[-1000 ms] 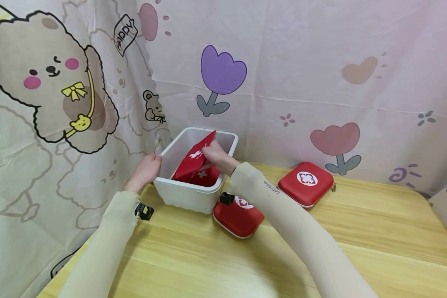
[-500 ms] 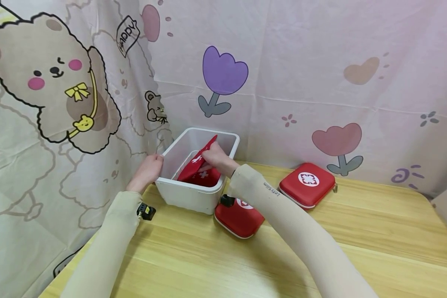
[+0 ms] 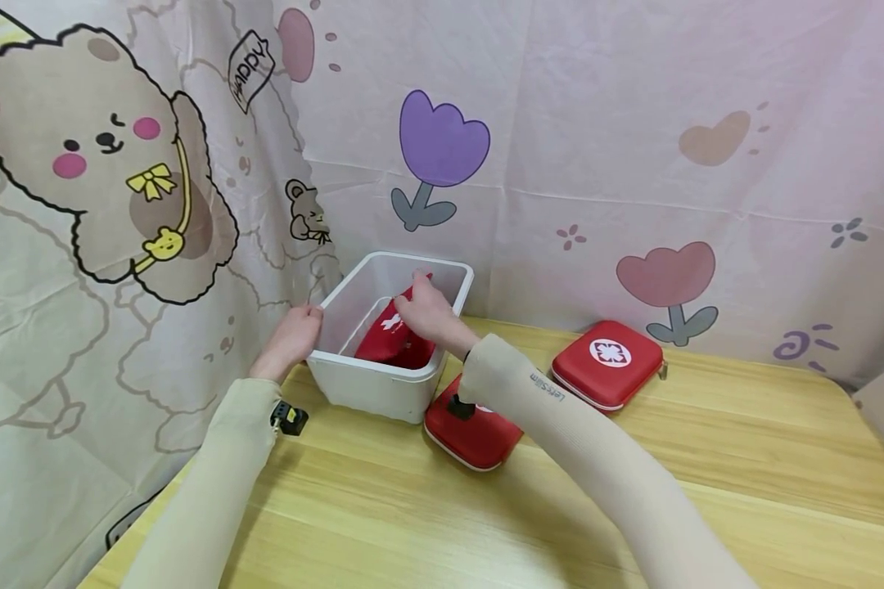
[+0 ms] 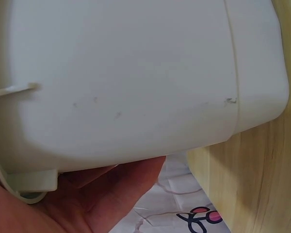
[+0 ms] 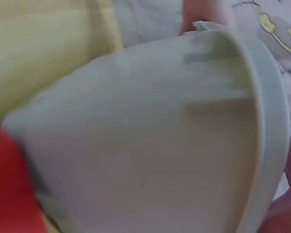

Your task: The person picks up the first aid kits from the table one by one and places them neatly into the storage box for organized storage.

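A white plastic bin (image 3: pixel 368 391) stands on the table. My left hand (image 3: pixel 290 335) grips its left rim, and the left wrist view shows that hand's fingers (image 4: pixel 121 189) against the outer wall. Inside the bin my right hand (image 3: pixel 433 312) holds a flat red first-aid pouch (image 3: pixel 380 337) with a white cross, tilted and sloping down to the left. More red (image 3: pixel 421 353) shows beneath it, mostly covered by the pouch and hand. In the right wrist view the bin wall (image 5: pixel 145 136) hides nearly all of the right hand's work.
Close against the bin's right side lies a red zipped first-aid case (image 3: pixel 471 438), partly under my right sleeve. A second red case (image 3: pixel 607 364) with a white round emblem lies farther right. A printed curtain (image 3: pixel 560 164) hangs behind the wooden table (image 3: pixel 383 507).
The right hand has shifted slightly, with its forearm drawn a little to the right. The pouch has sunk lower into the bin and its left end has moved rightward. The left hand stays on the rim.
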A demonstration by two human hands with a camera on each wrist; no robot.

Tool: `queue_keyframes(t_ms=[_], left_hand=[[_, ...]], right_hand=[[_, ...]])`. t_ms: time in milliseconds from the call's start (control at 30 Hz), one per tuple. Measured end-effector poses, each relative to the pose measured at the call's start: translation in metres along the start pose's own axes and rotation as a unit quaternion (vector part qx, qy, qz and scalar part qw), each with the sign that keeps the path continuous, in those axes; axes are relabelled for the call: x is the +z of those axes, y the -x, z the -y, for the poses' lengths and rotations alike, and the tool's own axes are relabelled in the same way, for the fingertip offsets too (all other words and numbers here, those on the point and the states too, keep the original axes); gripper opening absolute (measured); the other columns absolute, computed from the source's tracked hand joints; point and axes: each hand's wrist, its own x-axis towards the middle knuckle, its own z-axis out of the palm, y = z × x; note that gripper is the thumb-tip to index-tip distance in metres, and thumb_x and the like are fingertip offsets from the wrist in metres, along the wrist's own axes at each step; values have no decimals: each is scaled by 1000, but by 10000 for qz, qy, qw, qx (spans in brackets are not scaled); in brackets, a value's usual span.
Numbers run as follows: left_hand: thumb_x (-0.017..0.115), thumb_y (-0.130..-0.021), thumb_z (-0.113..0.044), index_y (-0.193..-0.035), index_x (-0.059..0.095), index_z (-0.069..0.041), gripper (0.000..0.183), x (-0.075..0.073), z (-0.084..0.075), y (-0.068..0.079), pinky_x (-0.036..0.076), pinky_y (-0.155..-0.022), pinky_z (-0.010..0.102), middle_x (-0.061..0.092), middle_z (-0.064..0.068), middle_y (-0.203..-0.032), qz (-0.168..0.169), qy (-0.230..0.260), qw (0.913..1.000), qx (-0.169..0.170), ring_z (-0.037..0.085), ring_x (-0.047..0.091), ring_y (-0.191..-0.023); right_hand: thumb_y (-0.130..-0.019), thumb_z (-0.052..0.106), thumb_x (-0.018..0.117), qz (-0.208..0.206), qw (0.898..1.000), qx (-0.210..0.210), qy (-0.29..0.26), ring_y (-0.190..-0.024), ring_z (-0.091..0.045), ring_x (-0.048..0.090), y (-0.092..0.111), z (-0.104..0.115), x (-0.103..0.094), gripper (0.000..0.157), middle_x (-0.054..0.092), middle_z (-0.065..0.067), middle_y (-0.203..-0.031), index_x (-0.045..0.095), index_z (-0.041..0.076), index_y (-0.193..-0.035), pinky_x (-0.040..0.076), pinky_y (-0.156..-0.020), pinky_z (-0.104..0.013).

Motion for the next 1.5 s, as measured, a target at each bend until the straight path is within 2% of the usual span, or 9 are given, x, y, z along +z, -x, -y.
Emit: queue_keyframes(t_ms=[100,167,300,400,533,667,967,1367,1500], left_hand=[[18,-107,-30,-120,54,11,56,1,-1,1,45,-80,43,57,27,-114,1,4,10000,-8,34,55,-97],[18,-107,-30,-120,54,11,56,2,-1,1,45,-81,44,57,27,-114,-12,-24,10000,-10,35,55,-97],[17,-107,-31,-124,53,12,58,4,1,1,45,-84,47,56,28,-115,19,-64,10000,-9,36,55,-99],[17,-107,-30,-126,51,12,58,5,2,2,45,-86,48,56,29,-119,42,-55,10000,-18,37,54,-102],[16,-107,-30,-125,51,12,58,6,2,2,45,-87,49,55,30,-120,33,-45,10000,-25,37,54,-104],[16,-107,-29,-122,53,12,57,5,2,2,45,-84,47,56,29,-118,1,-57,10000,26,37,55,-101],[16,-106,-30,-122,53,12,57,6,6,3,44,-85,48,55,29,-119,20,-47,10000,10,37,54,-101],[15,-106,-31,-119,53,10,58,2,-2,-1,46,-76,42,56,28,-114,28,-59,10000,60,36,54,-97],[14,-106,-32,-120,52,10,59,0,-2,0,45,-79,45,55,28,-115,63,-96,9999,36,37,53,-99]], right_hand=[[-99,23,53,-39,9972,-440,604,-134,-25,41,7,-3,-4,64,36,-11,-152,24,7,-154,40,-105,-44],[-99,25,54,-22,9917,-709,1069,-141,-26,31,13,-5,-8,67,28,-10,-158,23,7,-155,32,-110,-45],[-100,35,54,33,9721,-954,2145,-147,-31,13,28,-13,-15,72,14,-10,-163,17,13,-158,17,-115,-52],[-99,43,53,-83,9589,-925,2681,-148,-33,6,39,-19,-21,76,10,-8,-163,15,18,-159,11,-114,-57],[-97,50,53,-247,9530,-932,2874,-148,-33,2,53,-25,-29,78,9,-6,-164,14,23,-159,7,-114,-59],[-96,55,49,-227,9493,-972,2981,-148,-32,-1,64,-30,-34,79,8,-4,-164,12,24,-159,5,-114,-58],[-96,62,43,-145,9437,-1083,3121,-149,-31,2,86,-49,-39,79,12,-4,-164,16,23,-159,6,-115,-57],[-97,61,42,-325,9296,-998,3532,-148,-34,4,104,-80,-63,76,12,-5,-163,17,24,-158,7,-115,-57],[-97,60,44,-398,9277,-955,3587,-148,-34,5,111,-88,-67,76,13,-5,-163,19,22,-158,7,-114,-57]])
